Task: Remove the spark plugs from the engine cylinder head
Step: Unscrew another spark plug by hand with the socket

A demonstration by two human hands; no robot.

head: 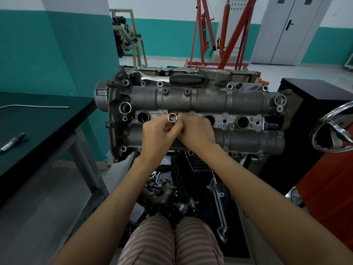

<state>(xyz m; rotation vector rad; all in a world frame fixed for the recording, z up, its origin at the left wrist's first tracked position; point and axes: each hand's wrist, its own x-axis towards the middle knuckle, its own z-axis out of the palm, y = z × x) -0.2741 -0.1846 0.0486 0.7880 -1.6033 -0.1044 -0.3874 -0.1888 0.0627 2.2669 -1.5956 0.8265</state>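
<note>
The grey engine cylinder head (pixel 200 98) lies across the middle of the view, with a row of round spark plug wells (pixel 142 117) along its centre. My left hand (pixel 159 133) holds a shiny metal socket (pixel 172 117) upright, its hollow end facing me, over the second well. My right hand (pixel 196 131) presses against the left hand and grips the socket's lower part; what lies under the fingers is hidden. A removed spark plug (pixel 11 142) lies on the dark table at left.
A ratchet with a black handle (pixel 183 79) rests on the head's far edge. A dark green table (pixel 44 127) stands at left with a thin rod (pixel 34 106) on it. A black cabinet (pixel 313 115) and chrome emblem (pixel 334 131) are at right. Loose engine parts (pixel 181 197) lie below.
</note>
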